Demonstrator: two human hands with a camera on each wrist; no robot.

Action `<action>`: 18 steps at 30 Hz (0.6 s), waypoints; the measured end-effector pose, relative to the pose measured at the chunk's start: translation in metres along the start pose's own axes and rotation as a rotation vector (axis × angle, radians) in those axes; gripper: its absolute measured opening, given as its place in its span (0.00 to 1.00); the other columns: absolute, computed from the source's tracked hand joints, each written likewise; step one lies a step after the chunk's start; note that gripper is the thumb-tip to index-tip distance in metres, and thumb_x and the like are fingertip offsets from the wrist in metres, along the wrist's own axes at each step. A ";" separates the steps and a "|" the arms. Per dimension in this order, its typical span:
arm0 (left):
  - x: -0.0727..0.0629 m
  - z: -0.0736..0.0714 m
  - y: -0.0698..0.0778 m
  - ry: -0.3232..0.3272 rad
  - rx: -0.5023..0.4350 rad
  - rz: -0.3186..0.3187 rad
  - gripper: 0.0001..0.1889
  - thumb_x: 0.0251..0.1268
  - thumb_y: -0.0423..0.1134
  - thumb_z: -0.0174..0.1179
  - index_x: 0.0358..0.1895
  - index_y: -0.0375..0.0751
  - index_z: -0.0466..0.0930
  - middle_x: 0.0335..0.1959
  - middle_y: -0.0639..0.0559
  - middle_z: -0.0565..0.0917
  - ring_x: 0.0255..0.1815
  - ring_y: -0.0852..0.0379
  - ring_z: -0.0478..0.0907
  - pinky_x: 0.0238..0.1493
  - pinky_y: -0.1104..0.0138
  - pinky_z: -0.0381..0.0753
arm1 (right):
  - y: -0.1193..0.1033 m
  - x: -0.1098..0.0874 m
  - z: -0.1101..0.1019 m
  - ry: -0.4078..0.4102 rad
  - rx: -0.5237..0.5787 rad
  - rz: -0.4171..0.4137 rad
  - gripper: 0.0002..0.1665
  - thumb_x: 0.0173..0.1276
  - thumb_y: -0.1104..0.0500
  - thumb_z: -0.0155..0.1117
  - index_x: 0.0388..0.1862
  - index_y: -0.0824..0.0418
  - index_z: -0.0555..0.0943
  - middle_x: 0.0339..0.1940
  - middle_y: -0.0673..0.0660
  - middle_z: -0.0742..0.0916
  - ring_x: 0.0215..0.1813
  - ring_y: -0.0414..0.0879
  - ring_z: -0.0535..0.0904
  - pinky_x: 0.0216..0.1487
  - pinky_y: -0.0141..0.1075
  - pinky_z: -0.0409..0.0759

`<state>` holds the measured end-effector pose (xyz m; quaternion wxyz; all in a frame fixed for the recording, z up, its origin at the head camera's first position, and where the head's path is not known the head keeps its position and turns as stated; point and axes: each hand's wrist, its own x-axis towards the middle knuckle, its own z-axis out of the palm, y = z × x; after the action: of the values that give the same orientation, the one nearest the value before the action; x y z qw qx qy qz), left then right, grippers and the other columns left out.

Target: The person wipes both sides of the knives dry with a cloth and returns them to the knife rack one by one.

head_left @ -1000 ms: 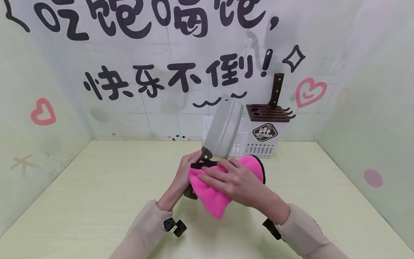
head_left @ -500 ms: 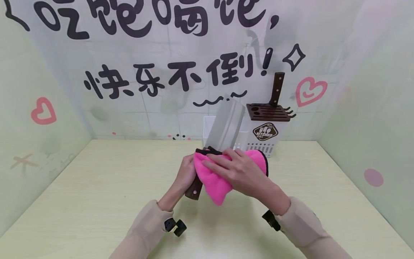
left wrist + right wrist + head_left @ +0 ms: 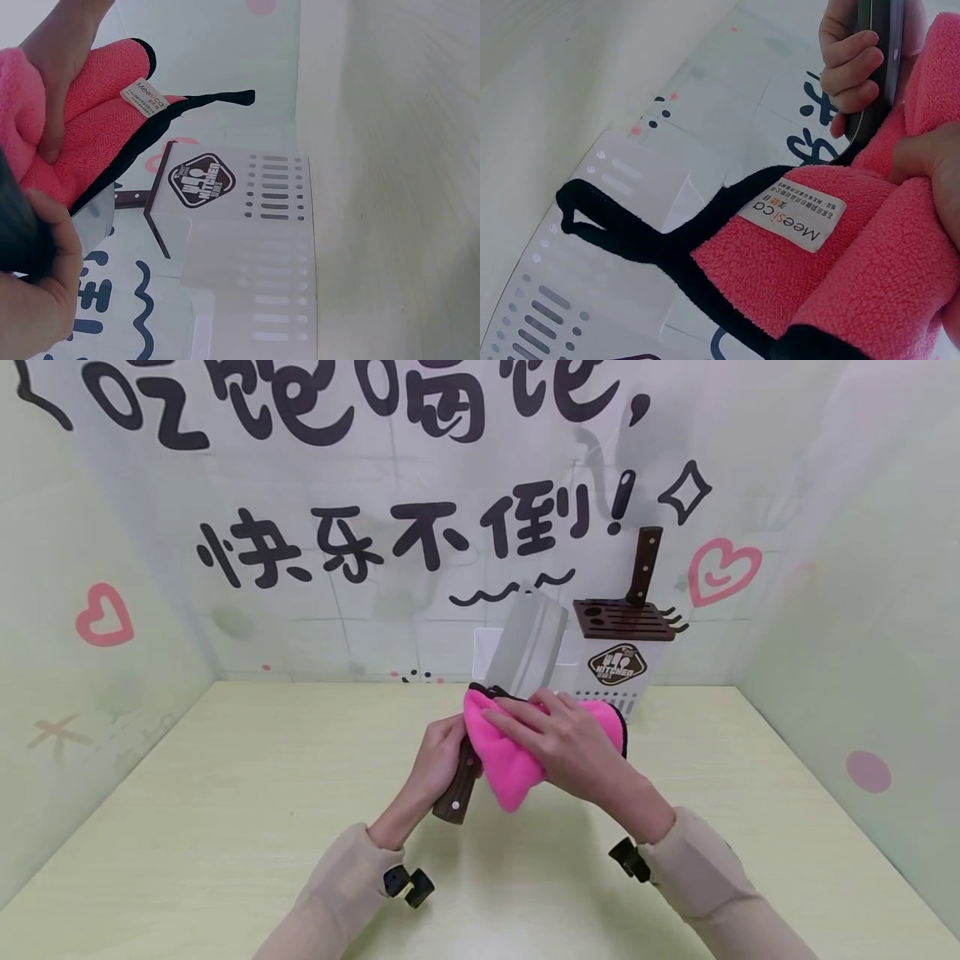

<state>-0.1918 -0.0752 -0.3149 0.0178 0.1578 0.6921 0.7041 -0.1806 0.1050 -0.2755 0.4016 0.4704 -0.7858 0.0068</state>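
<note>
A cleaver (image 3: 527,639) is held up with its broad blade tilted up and away. My left hand (image 3: 438,758) grips its dark wooden handle (image 3: 457,793); in the right wrist view the left fingers (image 3: 853,71) curl round that handle. A pink towel (image 3: 510,760) with black edging covers the lower blade. My right hand (image 3: 573,743) holds the towel against the blade, fingers spread over it, and in the left wrist view its thumb (image 3: 54,124) presses into the pink cloth. A white label (image 3: 795,214) and a black loop hang on the towel's underside.
Behind the hands stands a white slotted knife holder (image 3: 652,668) with a brown top, a "KITCHEN" badge and side hooks. One dark-handled knife (image 3: 643,564) is upright in it. A pale wooden table (image 3: 225,793) lies below, with printed walls (image 3: 300,485) behind and at both sides.
My right hand and the towel have slid upward and slightly right, from the handle end onto the lower blade. More of the handle shows now. The left hand keeps its grip.
</note>
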 end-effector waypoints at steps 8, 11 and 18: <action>0.001 0.003 0.002 0.053 -0.010 -0.019 0.17 0.68 0.33 0.34 0.25 0.28 0.69 0.13 0.49 0.68 0.11 0.58 0.67 0.16 0.68 0.72 | -0.001 -0.002 0.000 0.000 0.024 0.011 0.38 0.40 0.66 0.72 0.56 0.58 0.74 0.48 0.53 0.81 0.34 0.48 0.70 0.32 0.37 0.71; 0.002 0.002 0.002 0.077 0.001 -0.023 0.17 0.68 0.33 0.35 0.26 0.28 0.70 0.13 0.49 0.68 0.11 0.58 0.68 0.16 0.68 0.72 | -0.004 -0.002 -0.001 0.004 0.013 0.004 0.37 0.41 0.65 0.72 0.56 0.58 0.74 0.49 0.53 0.81 0.35 0.48 0.71 0.31 0.38 0.71; 0.002 0.000 0.000 0.134 0.063 -0.006 0.19 0.69 0.35 0.37 0.36 0.24 0.76 0.17 0.51 0.71 0.18 0.61 0.69 0.21 0.71 0.70 | -0.011 -0.004 0.000 0.016 -0.002 -0.023 0.35 0.43 0.66 0.70 0.56 0.57 0.74 0.49 0.52 0.81 0.36 0.49 0.71 0.32 0.38 0.73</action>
<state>-0.1935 -0.0752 -0.3141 -0.0315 0.1086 0.7140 0.6910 -0.1721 0.1018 -0.2822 0.4083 0.4789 -0.7772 0.0049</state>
